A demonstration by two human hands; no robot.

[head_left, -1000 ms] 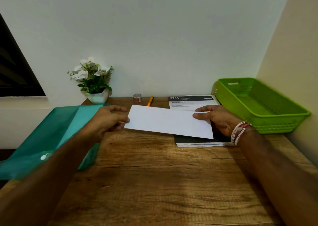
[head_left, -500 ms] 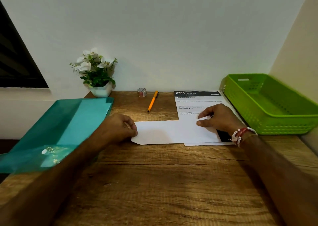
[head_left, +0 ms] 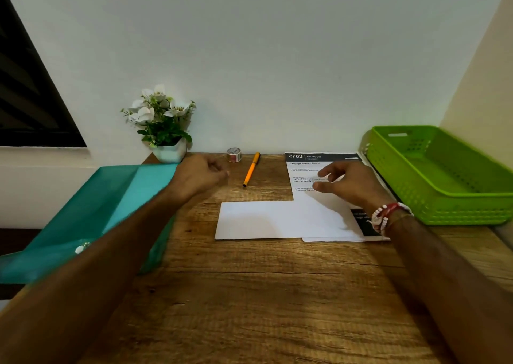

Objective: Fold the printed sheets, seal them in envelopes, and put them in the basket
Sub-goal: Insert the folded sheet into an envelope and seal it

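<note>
A white envelope [head_left: 258, 219] lies flat on a wooden desk [head_left: 263, 294], its right end overlapping the printed sheets [head_left: 308, 166] stacked beside a green basket [head_left: 444, 211]. The person's right hand [head_left: 349, 183], fingers loosely spread and holding nothing, hangs over the sheets. The left hand [head_left: 200, 177], fingers loosely curled and empty, is near a tape roll [head_left: 234, 154] and an orange pen [head_left: 251, 169]. A teal folder [head_left: 91, 211] overhangs the desk's left edge.
</note>
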